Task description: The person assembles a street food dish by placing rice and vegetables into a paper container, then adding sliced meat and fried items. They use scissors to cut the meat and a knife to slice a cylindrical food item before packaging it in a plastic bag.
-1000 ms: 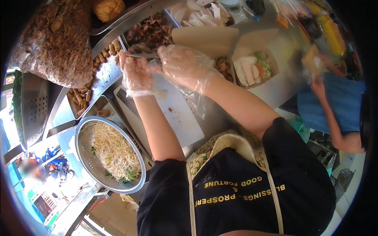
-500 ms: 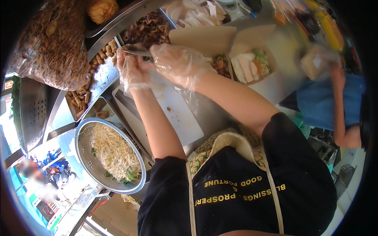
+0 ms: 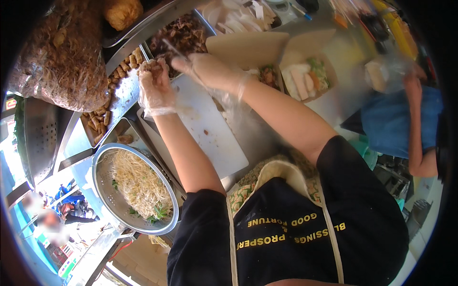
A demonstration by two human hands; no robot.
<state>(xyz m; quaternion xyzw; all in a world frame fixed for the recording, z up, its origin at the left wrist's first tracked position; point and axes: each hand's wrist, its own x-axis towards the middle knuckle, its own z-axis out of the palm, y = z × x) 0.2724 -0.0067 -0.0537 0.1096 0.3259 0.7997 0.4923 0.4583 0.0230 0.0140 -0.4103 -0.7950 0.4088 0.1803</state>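
Note:
My left hand (image 3: 157, 90), in a clear plastic glove, is closed around a brown piece of what looks like meat (image 3: 153, 67), held at the near edge of a tray of dark chopped meat (image 3: 186, 35). To its right, my gloved right hand (image 3: 214, 71) grips a tool with a thin metal blade (image 3: 172, 49). Motion smears the blade, and I cannot tell a knife from scissors. Under my wrists lies a white cutting board (image 3: 212, 128) with small brown crumbs. Beside my right wrist stand an open cardboard box (image 3: 248, 44) with meat and another food box (image 3: 305, 81) with pale slices and greens.
A colander (image 3: 97, 190) of bean sprouts stands left of my left forearm. Short fried rolls (image 3: 98, 121) fill a tray beyond it, and a large plastic bag of brown food (image 3: 62, 62) bulges at far left. At right, another person's hand (image 3: 414, 78) holds a bagged box.
The blade has lifted from the piece in my left hand and now points up and away. My right hand has shifted slightly left and down; my left has turned a little.

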